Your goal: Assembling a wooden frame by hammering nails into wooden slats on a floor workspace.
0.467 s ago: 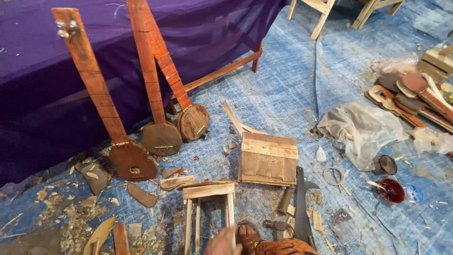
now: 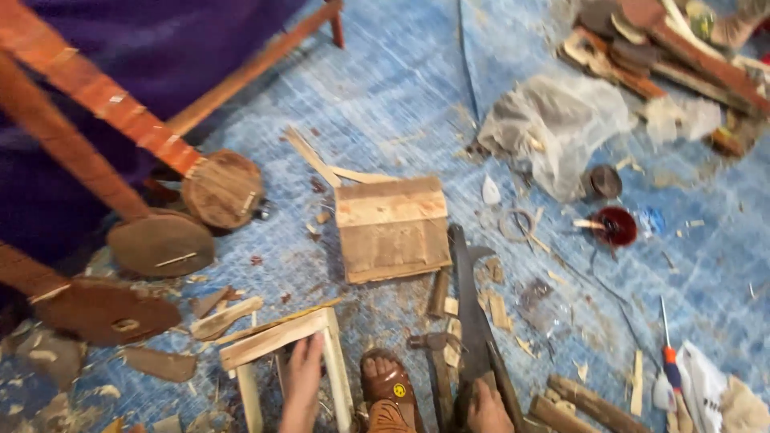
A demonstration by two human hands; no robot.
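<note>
Our left hand (image 2: 302, 383) lay flat, fingers extended, on the small wooden frame (image 2: 282, 337); our right hand (image 2: 488, 407) gripped the dark machete blade (image 2: 472, 305).

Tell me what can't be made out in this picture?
Head view:
- Right hand: cut off by the bottom edge; its grip on the long dark blade is unclear.
- Left hand: wrist cut off below, resting on the small wooden frame.
- Red cup: contents blurred.
- Instrument necks: tops cut off.

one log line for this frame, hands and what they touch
left hand: on small pale wooden frame stool | right hand: grips long dark metal blade | floor: blue tarp, wood scraps
</note>
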